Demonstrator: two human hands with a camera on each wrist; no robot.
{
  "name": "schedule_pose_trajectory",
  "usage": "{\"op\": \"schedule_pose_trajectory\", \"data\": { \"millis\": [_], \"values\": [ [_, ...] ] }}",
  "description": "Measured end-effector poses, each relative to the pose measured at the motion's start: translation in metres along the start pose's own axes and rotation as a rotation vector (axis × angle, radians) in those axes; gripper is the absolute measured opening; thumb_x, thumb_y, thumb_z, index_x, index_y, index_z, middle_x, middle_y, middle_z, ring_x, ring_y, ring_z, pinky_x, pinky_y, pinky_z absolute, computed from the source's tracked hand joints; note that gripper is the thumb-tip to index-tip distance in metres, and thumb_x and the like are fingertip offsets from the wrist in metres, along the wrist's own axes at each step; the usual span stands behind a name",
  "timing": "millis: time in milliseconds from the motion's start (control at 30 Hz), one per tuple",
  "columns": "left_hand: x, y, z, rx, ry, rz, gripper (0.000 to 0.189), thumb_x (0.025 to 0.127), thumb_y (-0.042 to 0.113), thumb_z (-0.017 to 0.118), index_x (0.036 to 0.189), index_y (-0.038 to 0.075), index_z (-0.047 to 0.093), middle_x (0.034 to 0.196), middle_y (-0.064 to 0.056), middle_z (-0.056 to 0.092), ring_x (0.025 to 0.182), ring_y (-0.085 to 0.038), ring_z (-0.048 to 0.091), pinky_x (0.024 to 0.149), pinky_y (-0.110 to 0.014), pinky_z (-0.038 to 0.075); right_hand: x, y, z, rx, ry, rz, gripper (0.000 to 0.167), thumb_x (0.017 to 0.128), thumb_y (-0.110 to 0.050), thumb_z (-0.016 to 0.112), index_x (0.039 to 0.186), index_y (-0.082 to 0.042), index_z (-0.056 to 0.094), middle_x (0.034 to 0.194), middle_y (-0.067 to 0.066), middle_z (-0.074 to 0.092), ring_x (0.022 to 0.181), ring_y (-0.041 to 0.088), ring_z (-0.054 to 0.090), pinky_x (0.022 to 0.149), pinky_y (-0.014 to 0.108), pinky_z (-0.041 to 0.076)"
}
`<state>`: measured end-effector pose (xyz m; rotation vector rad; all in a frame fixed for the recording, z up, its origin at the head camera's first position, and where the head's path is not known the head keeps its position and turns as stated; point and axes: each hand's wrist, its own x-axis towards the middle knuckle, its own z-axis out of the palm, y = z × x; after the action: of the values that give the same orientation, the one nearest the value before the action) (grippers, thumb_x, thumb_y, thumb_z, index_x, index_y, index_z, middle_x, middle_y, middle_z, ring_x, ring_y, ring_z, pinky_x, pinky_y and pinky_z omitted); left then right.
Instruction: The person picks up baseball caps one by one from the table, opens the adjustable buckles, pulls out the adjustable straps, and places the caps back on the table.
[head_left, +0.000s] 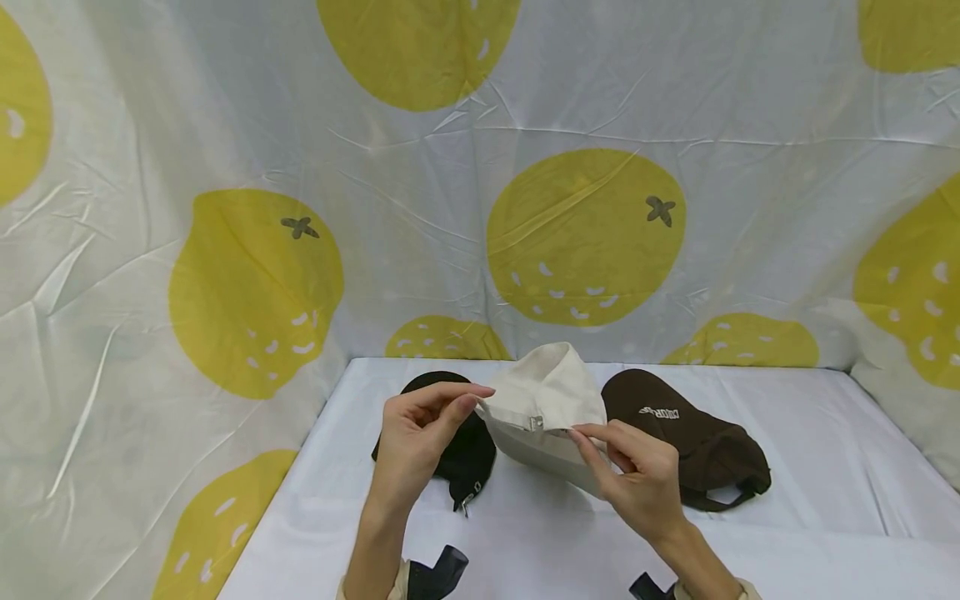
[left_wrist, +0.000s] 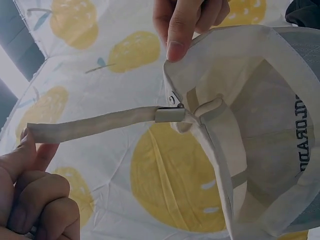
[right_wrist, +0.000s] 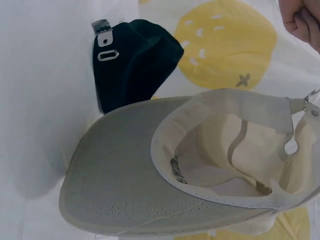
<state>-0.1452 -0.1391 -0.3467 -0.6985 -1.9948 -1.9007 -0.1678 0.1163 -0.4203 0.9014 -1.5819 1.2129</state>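
Raised over the table is a cream baseball cap (head_left: 551, 387) with its grey-beige brim (right_wrist: 120, 165) turned toward me. Between thumb and forefinger, my left hand (head_left: 416, 429) pinches the free end of its back strap (left_wrist: 95, 125), drawn out straight from the metal buckle (left_wrist: 170, 114). The right hand (head_left: 633, 467) pinches the cap's rear edge beside the buckle. Inside the crown, a pale sweatband (right_wrist: 225, 100) and dark lettering (left_wrist: 302, 132) show in the wrist views.
A black cap (head_left: 472, 450) with a metal strap clasp lies behind my left hand. To the right lies a dark brown cap (head_left: 660, 417) with white lettering. White cloth covers the table (head_left: 810, 450); a lemon-print curtain (head_left: 420, 208) hangs behind and at the sides.
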Motion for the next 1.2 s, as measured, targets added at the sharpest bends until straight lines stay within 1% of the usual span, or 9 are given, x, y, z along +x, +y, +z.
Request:
{"op": "schedule_pose_trajectory", "data": {
  "millis": [133, 267, 367, 433, 500, 600, 900, 1033, 1200],
  "values": [
    [0.001, -0.001, 0.0, -0.015, -0.001, -0.01, 0.018, 0.1, 0.007, 0.068, 0.111, -0.003, 0.077, 0.103, 0.002, 0.08, 0.084, -0.005, 0.053, 0.086, -0.021, 0.053, 0.001, 0.0, -0.002, 0.012, 0.023, 0.064, 0.024, 0.069, 0.017, 0.082, 0.085, -0.001, 0.079, 0.056, -0.005, 0.028, 0.054, -0.001, 0.023, 0.049, 0.011, 0.017],
    [0.001, -0.004, 0.001, -0.047, -0.011, -0.02, 0.018, 0.097, 0.004, 0.071, 0.11, -0.006, 0.075, 0.106, 0.001, 0.08, 0.091, -0.002, 0.064, 0.09, -0.024, 0.058, 0.002, -0.001, -0.003, 0.001, 0.04, 0.098, 0.028, 0.067, 0.019, 0.081, 0.083, -0.002, 0.078, 0.056, -0.005, 0.027, 0.054, 0.0, 0.023, 0.048, 0.012, 0.017],
    [0.002, -0.006, 0.003, -0.035, -0.018, -0.028, 0.018, 0.093, 0.003, 0.075, 0.109, -0.005, 0.076, 0.077, 0.005, 0.071, 0.069, 0.0, 0.054, 0.078, -0.019, 0.055, 0.002, 0.0, -0.004, -0.007, 0.041, 0.12, 0.029, 0.067, 0.02, 0.081, 0.084, -0.003, 0.078, 0.056, -0.005, 0.027, 0.054, 0.0, 0.023, 0.048, 0.013, 0.018],
    [0.004, -0.009, 0.004, -0.013, -0.02, -0.031, 0.018, 0.091, 0.002, 0.077, 0.109, -0.003, 0.077, 0.059, 0.004, 0.05, 0.056, -0.004, 0.036, 0.064, -0.016, 0.045, 0.001, 0.0, -0.005, -0.012, 0.04, 0.134, 0.03, 0.066, 0.02, 0.081, 0.084, -0.004, 0.078, 0.056, -0.005, 0.026, 0.054, -0.001, 0.023, 0.047, 0.013, 0.018],
    [0.005, -0.011, 0.005, 0.016, -0.02, -0.034, 0.02, 0.089, 0.002, 0.079, 0.108, -0.001, 0.078, 0.055, 0.0, 0.029, 0.054, -0.011, 0.017, 0.057, -0.021, 0.03, 0.001, 0.001, -0.006, -0.015, 0.038, 0.146, 0.03, 0.066, 0.021, 0.081, 0.085, -0.003, 0.078, 0.056, -0.005, 0.026, 0.054, -0.001, 0.023, 0.047, 0.013, 0.018],
    [0.006, -0.015, 0.007, 0.042, -0.021, -0.052, 0.02, 0.087, 0.001, 0.08, 0.107, 0.001, 0.079, 0.056, -0.005, 0.023, 0.054, -0.016, 0.014, 0.053, -0.024, 0.025, 0.0, 0.001, -0.007, -0.021, 0.038, 0.158, 0.031, 0.066, 0.021, 0.081, 0.085, -0.004, 0.078, 0.056, -0.006, 0.027, 0.054, -0.002, 0.023, 0.047, 0.013, 0.019],
    [0.006, -0.023, 0.017, 0.211, -0.055, -0.127, 0.019, 0.086, 0.006, 0.083, 0.105, 0.007, 0.081, 0.057, 0.003, 0.025, 0.053, -0.003, 0.021, 0.054, -0.018, 0.029, 0.0, 0.001, -0.008, -0.031, 0.048, 0.246, 0.032, 0.07, 0.021, 0.081, 0.088, -0.006, 0.079, 0.055, -0.007, 0.027, 0.052, -0.002, 0.023, 0.045, 0.015, 0.019],
    [0.006, -0.03, 0.025, 0.273, -0.062, -0.124, 0.017, 0.086, 0.007, 0.083, 0.103, 0.008, 0.083, 0.055, 0.005, 0.028, 0.052, -0.001, 0.023, 0.053, -0.018, 0.027, -0.001, 0.001, -0.009, -0.043, 0.054, 0.279, 0.031, 0.071, 0.02, 0.081, 0.088, -0.007, 0.079, 0.055, -0.007, 0.026, 0.052, -0.003, 0.022, 0.044, 0.016, 0.019],
    [0.007, -0.041, 0.034, 0.279, -0.06, -0.076, 0.019, 0.085, 0.005, 0.084, 0.103, 0.009, 0.084, 0.052, 0.004, 0.03, 0.052, -0.001, 0.024, 0.052, -0.018, 0.026, -0.001, 0.002, -0.01, -0.059, 0.072, 0.318, 0.029, 0.073, 0.019, 0.081, 0.088, -0.006, 0.079, 0.053, -0.006, 0.026, 0.049, -0.002, 0.021, 0.043, 0.016, 0.018]
  ]
}}
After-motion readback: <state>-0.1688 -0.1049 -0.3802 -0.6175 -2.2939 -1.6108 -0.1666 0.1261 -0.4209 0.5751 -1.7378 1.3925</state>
